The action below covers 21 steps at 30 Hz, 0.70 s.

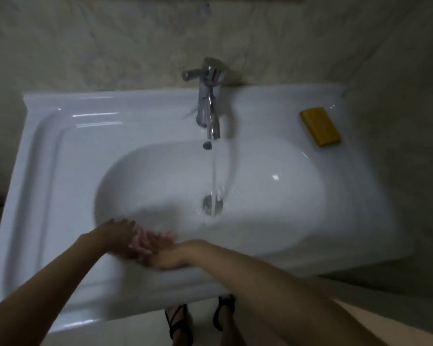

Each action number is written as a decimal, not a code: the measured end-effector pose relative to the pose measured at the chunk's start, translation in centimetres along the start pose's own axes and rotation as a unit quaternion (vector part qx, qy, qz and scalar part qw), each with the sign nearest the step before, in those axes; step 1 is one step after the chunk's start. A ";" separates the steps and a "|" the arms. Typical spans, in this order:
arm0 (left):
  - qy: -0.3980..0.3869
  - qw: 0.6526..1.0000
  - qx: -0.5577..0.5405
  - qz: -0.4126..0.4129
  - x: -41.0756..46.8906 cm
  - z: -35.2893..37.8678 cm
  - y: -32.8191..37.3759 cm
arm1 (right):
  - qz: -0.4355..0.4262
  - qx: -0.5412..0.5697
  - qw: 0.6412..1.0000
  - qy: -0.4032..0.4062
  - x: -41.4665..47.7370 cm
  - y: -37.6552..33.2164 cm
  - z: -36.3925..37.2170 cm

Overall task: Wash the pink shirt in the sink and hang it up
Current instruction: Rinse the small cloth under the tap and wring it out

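Observation:
A white sink [65, 186] fills the view, its basin holding no cloth. Water runs from the chrome tap [209, 103] straight down onto the drain [212, 206]. My left hand [120, 236] and my right hand [170, 255] meet over the basin's near rim, palms and fingers rubbing against each other, blurred by motion. Both hands have fairly straight fingers and hold nothing. No pink shirt is in view.
A yellow bar of soap [320, 126] lies on the sink's back right ledge. A beige tiled wall [110, 46] rises behind the tap. Below the sink's front edge my feet in dark strappy sandals [200, 323] stand on a pale floor.

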<state>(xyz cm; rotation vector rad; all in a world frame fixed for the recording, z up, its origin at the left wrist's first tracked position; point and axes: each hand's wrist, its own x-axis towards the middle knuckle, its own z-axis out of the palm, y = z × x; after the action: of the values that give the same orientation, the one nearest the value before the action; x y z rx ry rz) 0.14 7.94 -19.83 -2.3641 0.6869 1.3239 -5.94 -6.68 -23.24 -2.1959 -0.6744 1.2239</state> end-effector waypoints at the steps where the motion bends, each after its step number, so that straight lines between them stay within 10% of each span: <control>1: -0.011 1.000 -0.008 -0.009 0.6 -0.2 0.2 | -0.009 0.010 1.000 0.000 -0.7 1.6 -0.2; 8: -0.062 0.988 -0.126 0.059 1.6 -1.4 6.8 | 0.176 -0.217 0.960 -0.006 -14.3 18.8 -2.6; 12: -0.053 0.990 -0.113 0.070 1.3 -0.1 8.1 | 0.198 -0.374 0.895 0.140 -18.7 23.9 -2.9; 21: 0.030 0.990 -0.137 0.031 0.0 1.7 7.0 | 0.340 -0.075 0.803 0.484 -1.3 21.5 -4.3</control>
<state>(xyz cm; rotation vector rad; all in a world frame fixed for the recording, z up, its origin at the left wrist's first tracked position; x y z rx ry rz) -4.97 3.07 -21.16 -2.6272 0.6353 1.4609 0.78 -24.15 -34.72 -2.8563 0.4976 0.1231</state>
